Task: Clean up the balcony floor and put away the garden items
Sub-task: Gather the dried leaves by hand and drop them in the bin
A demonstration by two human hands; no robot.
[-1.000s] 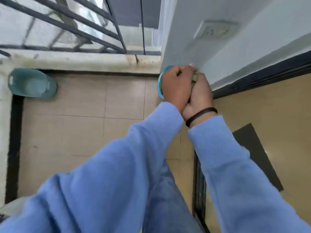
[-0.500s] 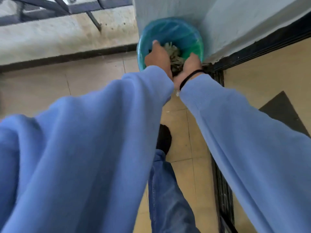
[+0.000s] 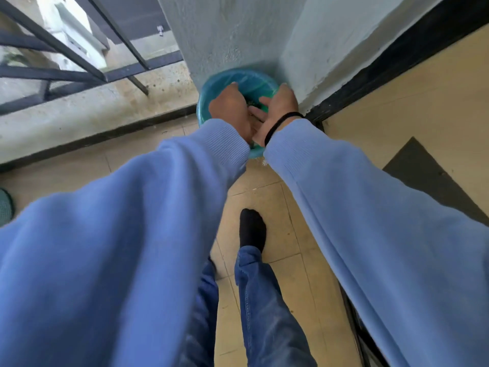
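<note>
A round teal bin (image 3: pixel 211 87) with a green-blue liner stands on the floor in the corner where the pale wall (image 3: pixel 238 35) turns. Both my hands are over its mouth. My left hand (image 3: pixel 229 109) shows its back, with the fingers pointing down into the bin. My right hand (image 3: pixel 280 105), with a black band on the wrist, faces it with straight fingers that touch the left hand. Neither hand holds anything that I can see. A little dark dry debris (image 3: pixel 250 102) shows inside the bin between the hands.
A low concrete kerb (image 3: pixel 92 112) with a dark metal railing (image 3: pixel 79 67) runs along the far left. A teal object (image 3: pixel 4 207) pokes in at the left edge. At right are a black door track (image 3: pixel 354 313) and a dark mat (image 3: pixel 434 181). My socked foot (image 3: pixel 252 229) stands on beige tiles.
My hands came down from chest height to the bin while holding a clump of dry debris. The clump has left my hands, and the fingers are now spread.
</note>
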